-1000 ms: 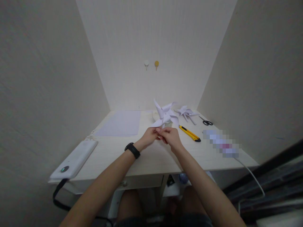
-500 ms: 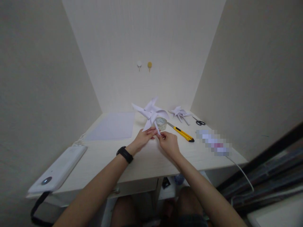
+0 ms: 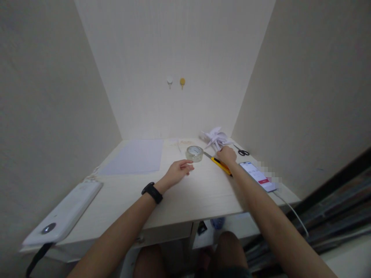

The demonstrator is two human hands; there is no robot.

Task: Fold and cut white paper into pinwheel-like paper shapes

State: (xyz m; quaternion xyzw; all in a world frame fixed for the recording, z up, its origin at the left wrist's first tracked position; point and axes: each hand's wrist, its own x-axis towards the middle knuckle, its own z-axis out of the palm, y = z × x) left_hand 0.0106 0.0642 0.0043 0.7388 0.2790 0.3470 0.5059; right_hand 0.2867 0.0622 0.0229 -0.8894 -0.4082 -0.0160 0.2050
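Observation:
My right hand (image 3: 227, 155) is closed on the stick of a white paper pinwheel (image 3: 216, 136) at the back right of the desk. Another white pinwheel is there too, and the two overlap so that I cannot fully separate them. Over the middle of the desk my left hand (image 3: 177, 172) is empty, its fingers loosely apart, with a black watch on the wrist. Just beyond its fingertips lies a roll of clear tape (image 3: 194, 153). A yellow box cutter (image 3: 222, 166), blade out, lies partly under my right hand and wrist.
White paper (image 3: 135, 156) lies at the back left. Black-handled scissors (image 3: 242, 151) and a phone (image 3: 259, 177) on a white cable are at the right. A white device (image 3: 65, 212) with a black strap occupies the left front edge of the desk (image 3: 174, 204). Walls enclose three sides.
My right hand has carried the pinwheel from the middle to the back right, beside the other one. My left hand has let go of it and stays near the tape.

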